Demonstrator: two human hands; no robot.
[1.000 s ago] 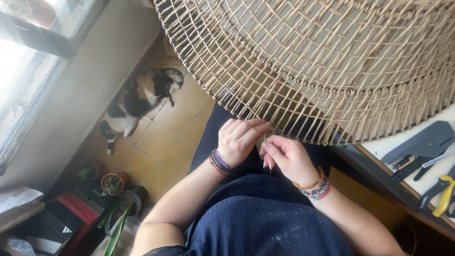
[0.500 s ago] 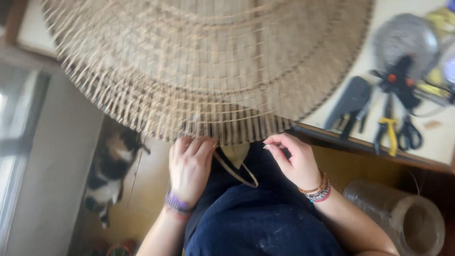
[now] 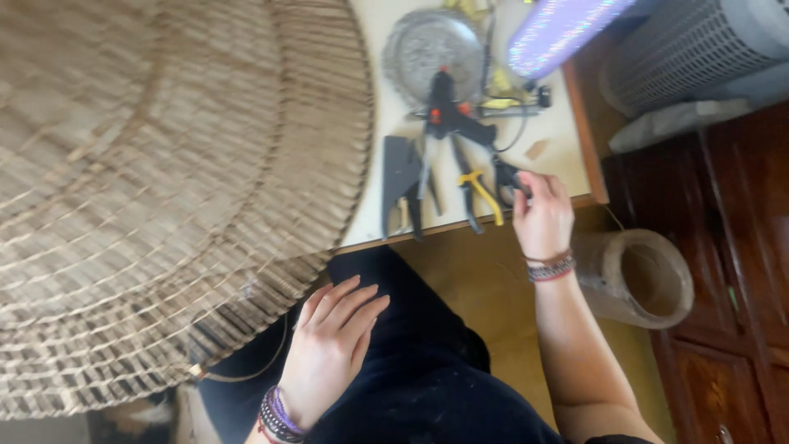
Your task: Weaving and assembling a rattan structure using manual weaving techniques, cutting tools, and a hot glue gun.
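Wicker weave released, right hand [image 3: 542,215] now grips scissors [image 3: 508,177] (left hand [image 3: 333,345] lies open).

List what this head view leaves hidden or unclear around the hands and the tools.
- Right hand: fingertips cover the black tool; its kind and the grip are unclear.
- Woven cane piece: cut off by the left and top edges.
- Left hand: palm faces down, underside hidden.
- Lit purple object: blurred.

Soft daylight, brightest on the white tabletop [image 3: 551,156] at its far edge — the screen [image 3: 567,29] there glares purple, blown out. The woven shade [image 3: 164,189] is motion-blurred at left — the lap below lies dim, shadowed.
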